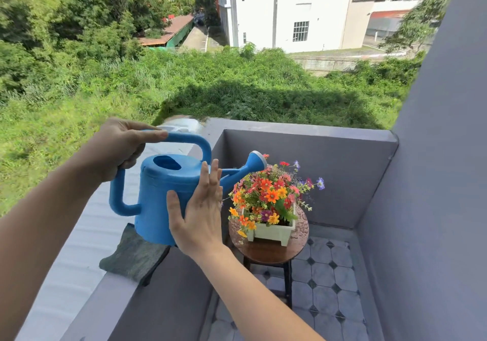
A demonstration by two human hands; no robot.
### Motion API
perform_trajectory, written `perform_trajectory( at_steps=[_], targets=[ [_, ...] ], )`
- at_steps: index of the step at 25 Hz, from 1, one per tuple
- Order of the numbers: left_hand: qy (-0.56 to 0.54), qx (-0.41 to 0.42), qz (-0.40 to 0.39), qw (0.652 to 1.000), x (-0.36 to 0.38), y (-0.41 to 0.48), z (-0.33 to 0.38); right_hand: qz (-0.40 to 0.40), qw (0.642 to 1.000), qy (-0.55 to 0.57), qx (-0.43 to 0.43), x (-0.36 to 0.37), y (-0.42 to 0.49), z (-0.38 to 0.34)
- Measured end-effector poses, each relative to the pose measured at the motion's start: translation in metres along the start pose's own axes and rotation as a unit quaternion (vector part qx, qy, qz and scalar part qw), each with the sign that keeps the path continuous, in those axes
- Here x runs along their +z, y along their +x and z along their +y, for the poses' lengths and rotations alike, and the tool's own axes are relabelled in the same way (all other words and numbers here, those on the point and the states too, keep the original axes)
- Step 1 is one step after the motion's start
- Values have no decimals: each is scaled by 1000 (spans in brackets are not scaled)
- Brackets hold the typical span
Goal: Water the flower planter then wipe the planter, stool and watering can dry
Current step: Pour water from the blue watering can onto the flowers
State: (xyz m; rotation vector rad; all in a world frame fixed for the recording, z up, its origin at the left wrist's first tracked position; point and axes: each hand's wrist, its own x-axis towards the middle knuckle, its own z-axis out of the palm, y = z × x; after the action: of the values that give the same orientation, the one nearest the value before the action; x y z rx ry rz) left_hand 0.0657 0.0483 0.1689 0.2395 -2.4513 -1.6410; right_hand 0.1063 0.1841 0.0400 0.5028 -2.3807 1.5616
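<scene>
left hand (118, 148): curled round top handle of watering can (158, 198) | right hand (200, 216): fingers straight, palm against its spout-side wall

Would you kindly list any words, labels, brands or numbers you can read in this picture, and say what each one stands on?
No text can be read anywhere in this view.
The watering can is plain blue, with no label or brand showing.
The planter, stool and cloth carry no markings.
The white building shows no sign or number at this distance.
</scene>
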Motion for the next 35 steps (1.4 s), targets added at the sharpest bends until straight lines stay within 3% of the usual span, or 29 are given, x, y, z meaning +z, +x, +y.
perform_trajectory(
  at_steps=[7,12,23,35],
  targets=[
    [-105,-5,49,993,-2,14,-62,-10,999,-45,-24,27,17,32],
    [-144,1,106,984,0,49,-92,-36,998,-42,6,51,57,51],
    [-79,9,228,970,32,103,-174,-149,980,17,129,115,123,120],
    [-65,18,263,962,64,107,-205,-168,977,50,120,124,135,167]
  ],
)
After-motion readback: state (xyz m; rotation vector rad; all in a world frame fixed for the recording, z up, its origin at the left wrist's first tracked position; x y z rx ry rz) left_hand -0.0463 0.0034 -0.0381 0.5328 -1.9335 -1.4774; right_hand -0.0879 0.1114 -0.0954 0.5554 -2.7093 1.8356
